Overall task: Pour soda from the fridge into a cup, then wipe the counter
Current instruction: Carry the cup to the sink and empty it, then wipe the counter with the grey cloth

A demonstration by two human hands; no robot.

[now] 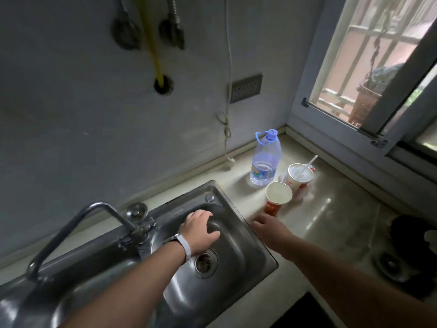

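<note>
Cup (277, 198) upright on the counter (331, 209), mouth up, nothing blocking it.

Its long axis is vertical, and it sits at 1 o'clock from the sink (236, 245). A lidded cup (299, 175) with a straw is just beside it at 1 o'clock, and a bottle (266, 159) at 11. The right hand (269, 224) is at its 6 o'clock, fingers loosely spread by the base, can't tell if touching. The left hand (201, 229) hovers palm-down over the sink, fingers apart, holding nothing.

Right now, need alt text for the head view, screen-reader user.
A person's right hand reaches toward a red paper cup on the counter, while the left hand is spread open over the steel sink. Behind the cup stand a second cup with a straw and a large water bottle.
</note>
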